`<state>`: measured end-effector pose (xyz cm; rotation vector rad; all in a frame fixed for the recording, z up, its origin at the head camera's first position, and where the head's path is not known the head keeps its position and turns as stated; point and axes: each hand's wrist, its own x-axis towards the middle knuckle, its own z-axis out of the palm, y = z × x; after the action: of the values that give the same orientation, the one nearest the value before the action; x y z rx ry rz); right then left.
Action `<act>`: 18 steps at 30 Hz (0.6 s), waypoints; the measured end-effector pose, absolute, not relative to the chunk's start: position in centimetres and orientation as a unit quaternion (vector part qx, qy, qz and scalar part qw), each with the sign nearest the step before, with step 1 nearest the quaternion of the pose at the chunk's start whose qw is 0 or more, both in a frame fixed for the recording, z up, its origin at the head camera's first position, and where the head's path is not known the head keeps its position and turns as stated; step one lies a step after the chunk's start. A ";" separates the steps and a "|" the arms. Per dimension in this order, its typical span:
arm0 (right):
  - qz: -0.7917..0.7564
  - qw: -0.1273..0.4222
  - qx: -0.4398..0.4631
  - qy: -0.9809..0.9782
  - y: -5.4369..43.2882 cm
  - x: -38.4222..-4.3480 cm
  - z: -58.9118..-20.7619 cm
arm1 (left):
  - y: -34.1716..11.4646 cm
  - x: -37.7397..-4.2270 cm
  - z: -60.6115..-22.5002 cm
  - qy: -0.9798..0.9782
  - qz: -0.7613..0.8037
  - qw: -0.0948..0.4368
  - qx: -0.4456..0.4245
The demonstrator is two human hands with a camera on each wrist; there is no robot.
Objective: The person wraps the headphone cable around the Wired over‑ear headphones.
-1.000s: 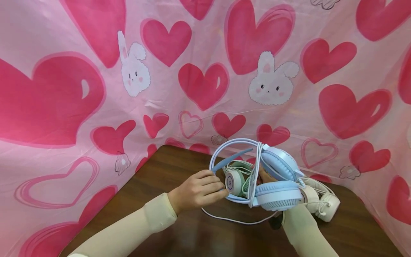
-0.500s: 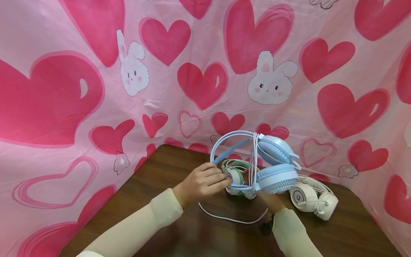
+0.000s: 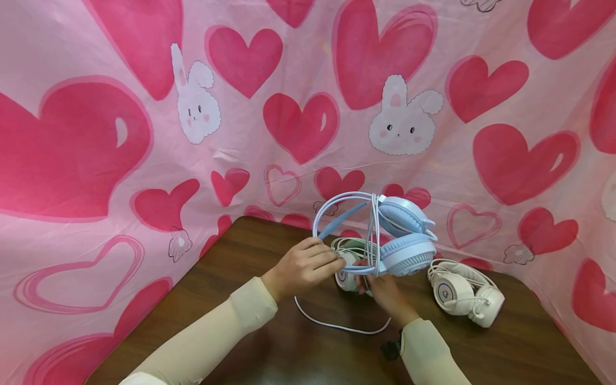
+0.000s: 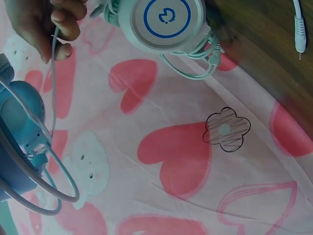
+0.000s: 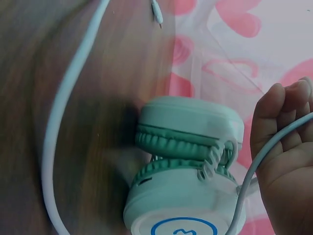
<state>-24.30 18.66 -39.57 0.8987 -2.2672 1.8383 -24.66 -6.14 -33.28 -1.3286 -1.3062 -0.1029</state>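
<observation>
My left hand [image 3: 304, 267] grips the headband of light-blue headphones [image 3: 408, 255], raised over the table with both ear cups pointing right. Their thin cable is wound around the band. Below the cups, my right hand [image 3: 387, 297] pinches a loose stretch of cable [image 4: 54, 88], and this cable also crosses its curled fingers [image 5: 274, 110] in the right wrist view. A free length of white cable [image 3: 332, 324] loops beneath. Green-and-white headphones [image 5: 190, 122] rest on the table behind the hands, partly hidden in the head view.
Cream-white headphones [image 3: 452, 294] with a bundled cable lie on the right of the brown wooden table [image 3: 231, 256]. A cable plug [image 4: 300, 34] shows in the left wrist view. A pink heart-patterned cloth [image 3: 308, 53] hangs behind the table.
The blue headphones have moved slightly left and up. My right hand has come leftward from behind their ear cups to below them, uncovering the cream-white headphones.
</observation>
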 end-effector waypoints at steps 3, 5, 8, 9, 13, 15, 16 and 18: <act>0.593 0.046 0.292 -0.749 18.4 -24.1 -39.8 | -6.1 -24.9 -33.4 -0.566 -0.045 0.594 -0.570; 0.584 0.043 0.293 -0.756 18.3 -23.8 -39.8 | -6.0 -25.0 -33.4 -0.570 -0.047 0.591 -0.569; 0.568 0.039 0.297 -0.767 18.3 -23.4 -39.7 | -6.0 -25.1 -33.6 -0.577 -0.052 0.589 -0.563; 0.565 0.038 0.297 -0.769 18.3 -23.3 -39.7 | -6.0 -25.2 -33.6 -0.581 -0.054 0.587 -0.561; 0.549 0.042 0.294 -0.781 18.4 -22.9 -39.4 | -6.0 -25.6 -33.8 -0.594 -0.062 0.578 -0.556; 0.538 0.046 0.293 -0.789 18.5 -22.7 -39.3 | -6.0 -25.8 -34.0 -0.599 -0.063 0.573 -0.556; 0.529 0.048 0.291 -0.796 18.5 -22.6 -39.3 | -6.0 -25.9 -34.0 -0.601 -0.063 0.572 -0.555; 0.512 0.049 0.288 -0.807 18.4 -22.4 -39.1 | -6.0 -26.2 -34.1 -0.603 -0.062 0.570 -0.554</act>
<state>-22.38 18.44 -39.12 0.8781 -2.4608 1.5619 -26.16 -6.05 -34.10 -1.3007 -1.4148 -0.1466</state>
